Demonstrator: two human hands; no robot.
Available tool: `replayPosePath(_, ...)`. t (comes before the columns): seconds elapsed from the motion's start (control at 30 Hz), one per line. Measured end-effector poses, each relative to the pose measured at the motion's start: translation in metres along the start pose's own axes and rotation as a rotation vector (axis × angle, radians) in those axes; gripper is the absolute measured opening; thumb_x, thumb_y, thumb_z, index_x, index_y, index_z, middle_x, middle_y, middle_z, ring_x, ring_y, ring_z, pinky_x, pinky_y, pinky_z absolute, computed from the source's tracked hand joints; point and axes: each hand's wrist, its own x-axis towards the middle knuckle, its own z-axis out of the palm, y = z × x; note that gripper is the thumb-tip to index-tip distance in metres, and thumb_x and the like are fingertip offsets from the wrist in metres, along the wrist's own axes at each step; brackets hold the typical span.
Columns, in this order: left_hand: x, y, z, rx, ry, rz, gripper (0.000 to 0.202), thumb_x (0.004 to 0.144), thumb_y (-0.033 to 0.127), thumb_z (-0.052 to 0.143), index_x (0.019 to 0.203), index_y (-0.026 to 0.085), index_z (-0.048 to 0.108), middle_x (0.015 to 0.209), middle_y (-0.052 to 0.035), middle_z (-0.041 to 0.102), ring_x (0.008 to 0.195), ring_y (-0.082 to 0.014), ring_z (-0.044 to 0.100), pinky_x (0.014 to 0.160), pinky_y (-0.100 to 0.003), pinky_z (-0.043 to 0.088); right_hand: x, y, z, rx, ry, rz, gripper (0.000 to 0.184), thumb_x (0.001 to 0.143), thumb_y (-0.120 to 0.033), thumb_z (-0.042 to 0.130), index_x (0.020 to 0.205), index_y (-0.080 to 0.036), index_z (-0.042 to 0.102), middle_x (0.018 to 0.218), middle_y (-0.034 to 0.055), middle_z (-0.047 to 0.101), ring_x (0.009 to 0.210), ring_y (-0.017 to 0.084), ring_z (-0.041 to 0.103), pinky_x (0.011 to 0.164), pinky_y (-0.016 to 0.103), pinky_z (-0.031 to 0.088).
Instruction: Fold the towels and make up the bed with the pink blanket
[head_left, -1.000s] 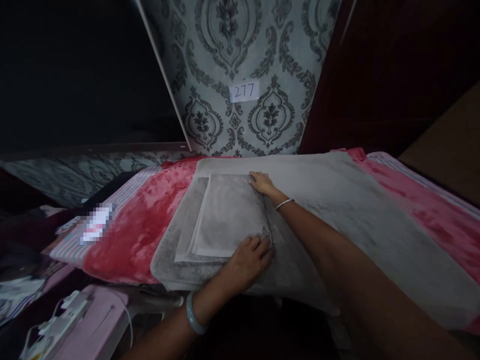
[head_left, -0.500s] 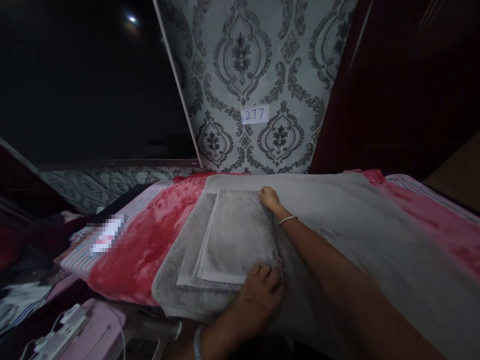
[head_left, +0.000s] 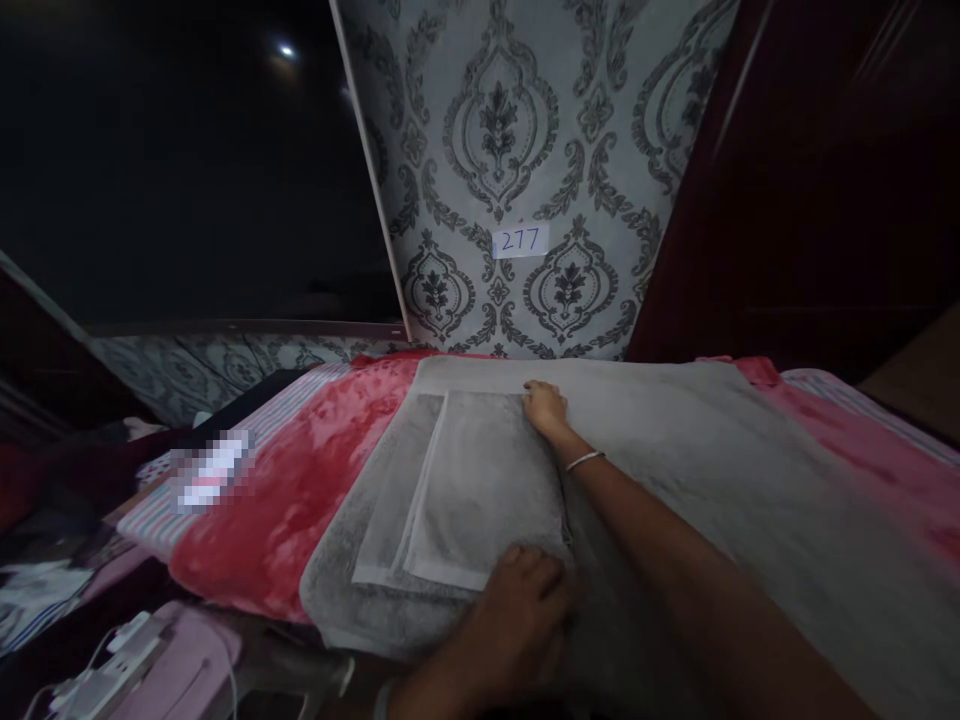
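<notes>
A folded grey towel lies in layers, with its white-edged open side toward the left. My right hand is closed at its far right corner, fingers bent over the edge. At the near right corner my left hand has its fingers curled over the fabric; its thumb is hidden. Both hands sit along the towel's folded right side. Beneath is a wide, plush grey cloth, spread flat.
A red patterned blanket and striped bedding extend to the left. At the lower left a white power strip rests on a pink surface. Behind stand a dark screen, patterned wall and dark red panel.
The view has shifted slightly, so the scene sits a little lower. Both hands remain at the towel's right corners, and its folded layers have shifted slightly.
</notes>
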Motion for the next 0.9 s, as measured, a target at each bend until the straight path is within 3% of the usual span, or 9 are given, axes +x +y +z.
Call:
replayPosePath(0.1, 0.003, -0.023, -0.025, 0.056, 0.066, -0.177, 0.041, 0.086, 0.017, 0.056, 0.127, 0.018, 0.059, 0.121, -0.0126, 0.066, 0.112, -0.0269, 0.059, 0.097, -0.046, 0.048, -0.013, -0.022, -0.007, -0.028, -0.018, -0.169, 0.054, 0.101, -0.039, 0.041, 0.153, -0.027, 0.045, 0.161, 0.009, 0.038, 0.149, 0.032, 0.029, 0.117, 0.057, 0.029)
replayPosePath(0.17, 0.001, -0.039, -0.033, 0.177, 0.065, -0.316, 0.047, 0.089, 0.025, 0.057, 0.135, 0.017, 0.056, 0.141, -0.0173, 0.057, 0.133, -0.0341, 0.049, 0.109, -0.058, 0.041, -0.02, -0.04, -0.007, -0.041, -0.09, -0.333, 0.058, 0.102, -0.047, 0.039, 0.157, -0.031, 0.037, 0.166, 0.0061, 0.028, 0.152, 0.033, 0.022, 0.118, 0.061, 0.024)
replayPosePath(0.23, -0.007, -0.05, -0.031, 0.273, 0.026, -0.431, 0.057, 0.089, 0.037, 0.061, 0.142, 0.016, 0.053, 0.153, -0.021, 0.047, 0.145, -0.0405, 0.037, 0.113, -0.067, 0.033, -0.026, -0.055, -0.001, -0.045, -0.179, -0.473, 0.059, 0.102, -0.051, 0.036, 0.159, -0.035, 0.031, 0.168, 0.003, 0.023, 0.154, 0.032, 0.018, 0.119, 0.061, 0.022)
replayPosePath(0.33, -0.025, -0.056, -0.016, 0.325, -0.007, -0.516, 0.067, 0.088, 0.048, 0.063, 0.147, 0.02, 0.049, 0.158, -0.0218, 0.039, 0.148, -0.0433, 0.031, 0.113, -0.071, 0.03, -0.027, -0.067, 0.013, -0.059, -0.287, -0.569, 0.059, 0.104, -0.051, 0.033, 0.16, -0.036, 0.028, 0.169, 0.0009, 0.018, 0.154, 0.032, 0.015, 0.12, 0.061, 0.019)
replayPosePath(0.47, -0.039, -0.056, -0.001, 0.339, -0.002, -0.532, 0.074, 0.087, 0.05, 0.064, 0.153, 0.024, 0.043, 0.162, -0.0213, 0.034, 0.15, -0.0444, 0.028, 0.113, -0.071, 0.031, -0.019, -0.066, 0.03, -0.078, -0.344, -0.59, 0.06, 0.104, -0.054, 0.03, 0.161, -0.034, 0.029, 0.169, 0.0012, 0.016, 0.154, 0.033, 0.014, 0.121, 0.06, 0.017)
replayPosePath(0.63, -0.04, -0.056, 0.001, 0.339, 0.006, -0.505, 0.077, 0.087, 0.051, 0.063, 0.155, 0.022, 0.041, 0.161, -0.0245, 0.034, 0.148, -0.0481, 0.028, 0.111, -0.072, 0.032, -0.003, -0.066, 0.036, -0.094, -0.391, -0.59, 0.061, 0.104, -0.056, 0.027, 0.161, -0.035, 0.027, 0.169, 0.0008, 0.019, 0.154, 0.033, 0.017, 0.12, 0.063, 0.018)
replayPosePath(0.9, -0.043, -0.055, 0.007, 0.323, 0.066, -0.499, 0.082, 0.085, 0.049, 0.065, 0.157, 0.022, 0.036, 0.164, -0.0217, 0.028, 0.151, -0.0474, 0.022, 0.112, -0.073, 0.03, 0.022, -0.089, 0.049, -0.091, -0.392, -0.5, 0.061, 0.104, -0.056, 0.028, 0.161, -0.033, 0.027, 0.168, 0.0025, 0.023, 0.153, 0.031, 0.02, 0.119, 0.063, 0.021)
